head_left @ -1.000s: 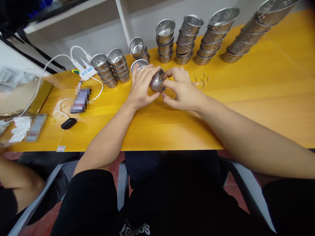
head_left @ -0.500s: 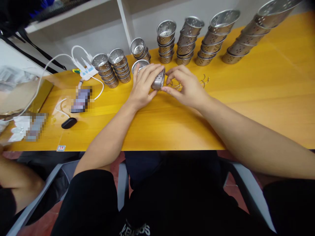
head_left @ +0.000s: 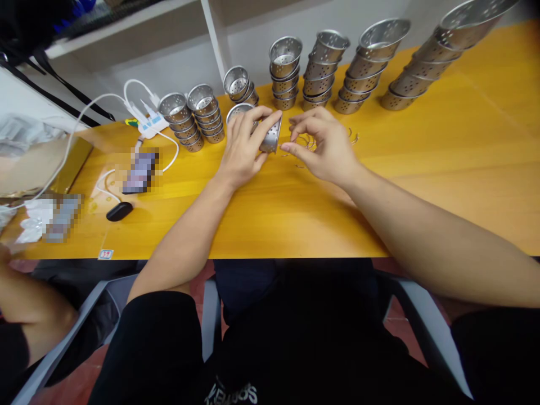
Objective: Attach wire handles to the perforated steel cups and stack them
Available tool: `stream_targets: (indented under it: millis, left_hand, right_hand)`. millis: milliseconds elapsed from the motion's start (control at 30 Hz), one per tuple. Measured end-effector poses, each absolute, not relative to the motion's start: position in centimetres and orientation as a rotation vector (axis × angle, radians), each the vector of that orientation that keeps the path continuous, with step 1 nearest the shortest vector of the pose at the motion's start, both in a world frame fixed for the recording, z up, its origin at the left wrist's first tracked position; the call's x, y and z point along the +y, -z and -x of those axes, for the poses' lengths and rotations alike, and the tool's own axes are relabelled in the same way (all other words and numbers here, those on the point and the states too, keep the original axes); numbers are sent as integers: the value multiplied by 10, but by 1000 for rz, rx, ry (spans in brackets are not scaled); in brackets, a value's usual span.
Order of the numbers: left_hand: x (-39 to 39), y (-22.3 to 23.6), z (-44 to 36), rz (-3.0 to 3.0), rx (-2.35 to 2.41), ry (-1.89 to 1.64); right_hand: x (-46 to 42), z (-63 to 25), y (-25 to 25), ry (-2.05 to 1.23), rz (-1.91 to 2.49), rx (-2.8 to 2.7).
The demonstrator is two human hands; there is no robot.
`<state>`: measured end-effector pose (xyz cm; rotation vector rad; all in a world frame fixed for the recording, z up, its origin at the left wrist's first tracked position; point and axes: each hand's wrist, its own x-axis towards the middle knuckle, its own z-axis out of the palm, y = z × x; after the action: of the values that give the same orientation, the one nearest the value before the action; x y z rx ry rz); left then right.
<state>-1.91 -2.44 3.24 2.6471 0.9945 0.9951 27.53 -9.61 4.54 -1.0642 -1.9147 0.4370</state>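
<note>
My left hand (head_left: 243, 143) is closed round a perforated metal cup (head_left: 272, 136) tipped on its side, its rim toward the right. Just right of that rim, my right hand (head_left: 323, 143) pinches thumb and forefinger together; whatever is between the fingertips is too small to make out. A gap separates these fingertips from the cup. Several thin curved wires (head_left: 354, 138) lie on the table around and behind my right hand, which partly covers them. Another perforated metal cup (head_left: 240, 108) stands behind my left hand and is partly hidden by it.
Stacks of perforated cups (head_left: 284, 73) line the back of the yellow table (head_left: 274, 219), the tallest leaning at the far right (head_left: 426, 64). At left are a power strip (head_left: 152, 125) with white cables, a blurred phone (head_left: 140, 171) and a black oval case (head_left: 119, 211). A person's arm (head_left: 29, 298) shows at far left.
My right fingertips have drawn slightly away from the cup's rim. More of the wires on the table now show beneath them. My left hand keeps the cup, its fingers a little shifted.
</note>
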Motion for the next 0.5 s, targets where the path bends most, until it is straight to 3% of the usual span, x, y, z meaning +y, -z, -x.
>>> stream_targets:
  millis: [300, 500]
  left_hand:
    - [5, -7, 43, -2304, 1236, -1514]
    - [33, 9, 49, -2173, 1216, -1472]
  right_hand:
    - [-62, -296, -3, -371, 1155, -1921]
    - [-65, -285, 1, -443, 1127, -1933]
